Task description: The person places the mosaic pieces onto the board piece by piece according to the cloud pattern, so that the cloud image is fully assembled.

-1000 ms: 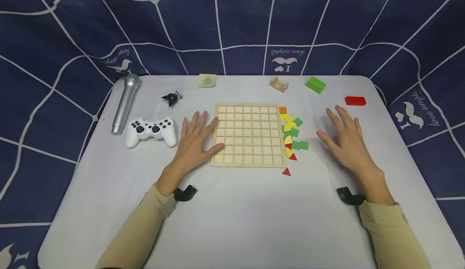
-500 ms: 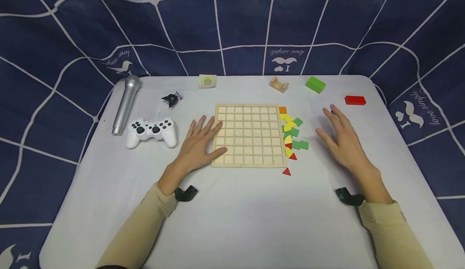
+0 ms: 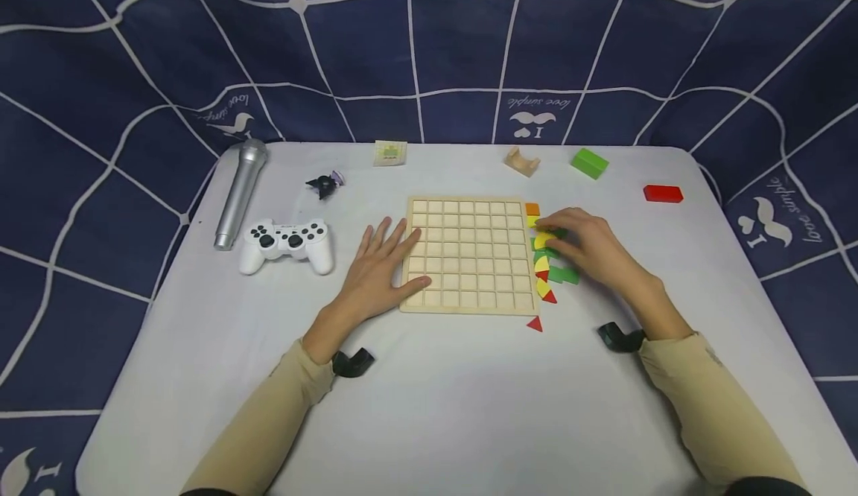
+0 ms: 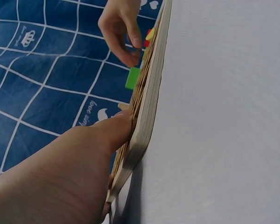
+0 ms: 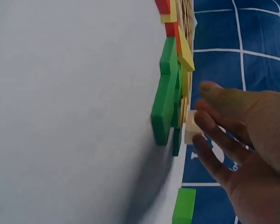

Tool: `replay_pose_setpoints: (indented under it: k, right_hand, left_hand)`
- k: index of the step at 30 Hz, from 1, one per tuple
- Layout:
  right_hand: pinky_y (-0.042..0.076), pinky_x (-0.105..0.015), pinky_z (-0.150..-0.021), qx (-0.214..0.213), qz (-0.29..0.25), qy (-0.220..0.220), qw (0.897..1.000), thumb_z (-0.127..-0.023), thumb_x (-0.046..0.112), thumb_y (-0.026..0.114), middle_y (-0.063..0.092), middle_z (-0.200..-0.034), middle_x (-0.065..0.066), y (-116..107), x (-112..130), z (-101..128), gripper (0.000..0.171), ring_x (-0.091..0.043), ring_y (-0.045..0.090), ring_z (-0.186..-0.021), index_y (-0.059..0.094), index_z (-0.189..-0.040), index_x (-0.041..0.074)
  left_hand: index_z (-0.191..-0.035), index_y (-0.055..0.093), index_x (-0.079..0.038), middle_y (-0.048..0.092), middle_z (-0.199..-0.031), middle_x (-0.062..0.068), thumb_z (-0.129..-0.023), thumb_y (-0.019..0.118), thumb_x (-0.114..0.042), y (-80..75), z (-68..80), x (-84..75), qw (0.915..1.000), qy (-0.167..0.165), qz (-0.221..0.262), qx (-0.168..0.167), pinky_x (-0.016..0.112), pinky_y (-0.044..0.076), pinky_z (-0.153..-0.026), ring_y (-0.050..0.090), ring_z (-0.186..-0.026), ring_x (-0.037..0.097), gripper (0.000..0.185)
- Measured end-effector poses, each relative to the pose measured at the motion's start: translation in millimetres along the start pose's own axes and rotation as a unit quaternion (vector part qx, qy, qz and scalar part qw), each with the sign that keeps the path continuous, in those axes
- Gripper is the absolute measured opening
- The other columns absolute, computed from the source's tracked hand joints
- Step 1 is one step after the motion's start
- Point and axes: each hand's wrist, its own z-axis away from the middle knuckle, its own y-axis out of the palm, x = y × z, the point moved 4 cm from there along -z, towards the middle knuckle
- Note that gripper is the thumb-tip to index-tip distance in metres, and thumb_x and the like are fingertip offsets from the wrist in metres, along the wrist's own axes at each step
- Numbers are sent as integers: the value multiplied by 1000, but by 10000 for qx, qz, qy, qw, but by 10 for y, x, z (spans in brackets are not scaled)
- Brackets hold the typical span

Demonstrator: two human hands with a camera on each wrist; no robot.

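Observation:
My left hand (image 3: 375, 276) rests with fingers spread on the left edge of a wooden grid board (image 3: 469, 313); its thumb lies over the board's rim in the left wrist view. Along the board's right side lie small flat pieces: an orange square (image 3: 532, 208), yellow rounded pieces (image 3: 543, 241), green squares (image 3: 563, 275) and red triangles (image 3: 550, 297). Over the upper ones hovers my right hand (image 3: 590, 246), fingers bent loosely toward them and covering some. The right wrist view shows its thumb and fingertips apart above the green pieces (image 5: 163, 109), with nothing visible between them.
To the left are a white game controller (image 3: 288, 245), a silver microphone (image 3: 240, 194) and a small black figure (image 3: 325, 184). A patterned packet (image 3: 390, 153), a curved wooden block (image 3: 521, 161), a green block (image 3: 589, 163) and a red block (image 3: 663, 194) sit toward the back.
My right hand has moved left from the bare table to above the coloured pieces, its fingers bending more. The left hand stays at the board's left edge. The whole view has shifted slightly.

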Motion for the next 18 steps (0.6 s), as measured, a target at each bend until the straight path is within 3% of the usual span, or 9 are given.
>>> replay_pose_setpoints:
  k: [5,12,18]
  right_hand:
    - [52,-53,-109,354,80,76,9993,-90,7,84,75,-122,-9,44,-27,-105,36,-28,63,-117,77,-125,9]
    - [54,-51,-102,520,-56,-58,9986,-86,3,87,76,-112,-6,37,-53,-174,32,-26,65,-107,81,-116,10]
    - [55,-39,-89,548,-228,-98,9982,-86,5,87,72,-97,1,-3,10,-284,23,-18,60,-92,82,-107,14]
  left_hand:
    - [-168,30,-18,19,-176,12,-96,63,-65,7,-19,-22,10000,68,16,5,54,-3,-134,5,-165,38,92]
    - [-168,30,-19,18,-176,11,-97,62,-64,5,-9,-30,10000,7,-2,63,54,-3,-134,5,-165,37,90]
    - [-168,30,-18,19,-176,11,-96,63,-64,-15,12,-8,10000,-38,49,29,53,-3,-134,5,-165,36,91]
